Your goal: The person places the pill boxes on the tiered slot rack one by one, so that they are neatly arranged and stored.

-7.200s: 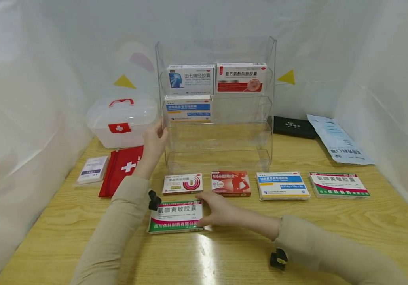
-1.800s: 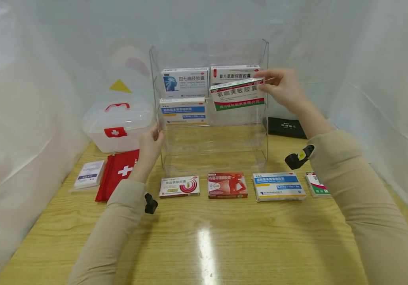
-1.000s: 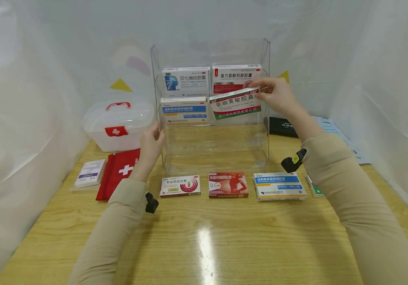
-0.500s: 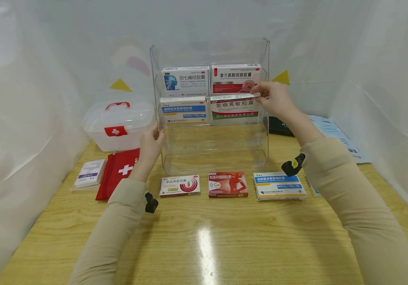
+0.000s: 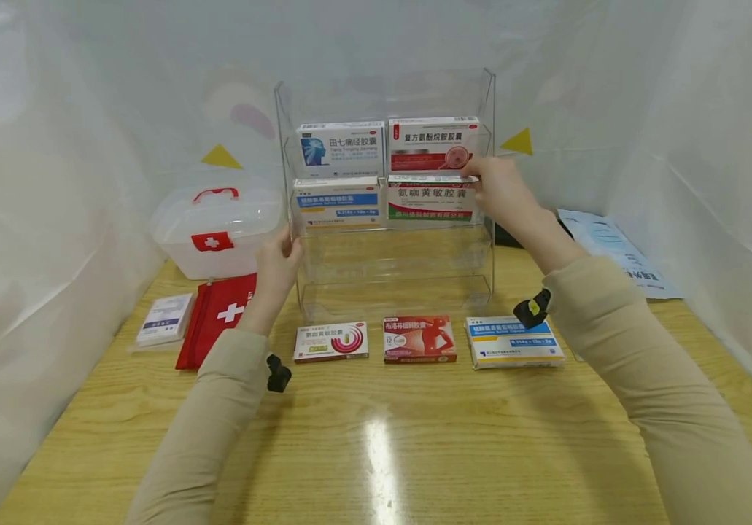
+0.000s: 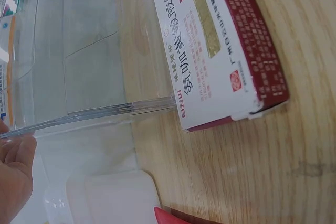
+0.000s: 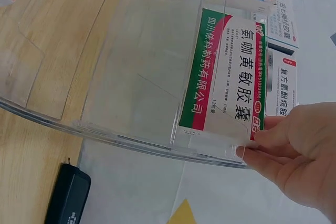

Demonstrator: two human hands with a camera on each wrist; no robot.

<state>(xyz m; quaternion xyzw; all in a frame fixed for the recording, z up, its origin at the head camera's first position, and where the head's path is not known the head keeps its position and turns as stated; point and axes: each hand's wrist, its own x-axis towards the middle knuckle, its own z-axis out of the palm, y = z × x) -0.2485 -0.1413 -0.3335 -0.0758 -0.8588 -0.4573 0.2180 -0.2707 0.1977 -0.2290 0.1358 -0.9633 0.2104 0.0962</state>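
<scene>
A clear acrylic display rack [image 5: 331, 95] stands at the back of the table. My left hand [image 5: 277, 266] grips its left side panel; in the left wrist view the fingers [image 6: 23, 148] are at the panel's edge. With thumb and fingers, my right hand [image 5: 505, 193] pinches the upper right corner of a green-and-white medicine box [image 5: 429, 202]. This box sits in the second tier, right of a blue-and-white medicine box [image 5: 338, 202]. On the top tier stand a white medicine box with a blue picture [image 5: 343, 149] and a red-and-white medicine box [image 5: 433, 144].
Before the rack lie a white box with pink rings [image 5: 331, 342], a red box [image 5: 419, 340] and another blue-and-white box [image 5: 513, 341]. At left are a first-aid case [image 5: 218, 219], red pouch [image 5: 218, 328] and small white pack [image 5: 164, 319]. A black case [image 7: 68, 195] and blue-white packet [image 5: 618, 251] lie right.
My right hand lifted the green-and-white medicine box from the table to the rack. There it went from tilted to level while lowering into the second tier. My left hand stayed at the rack's side.
</scene>
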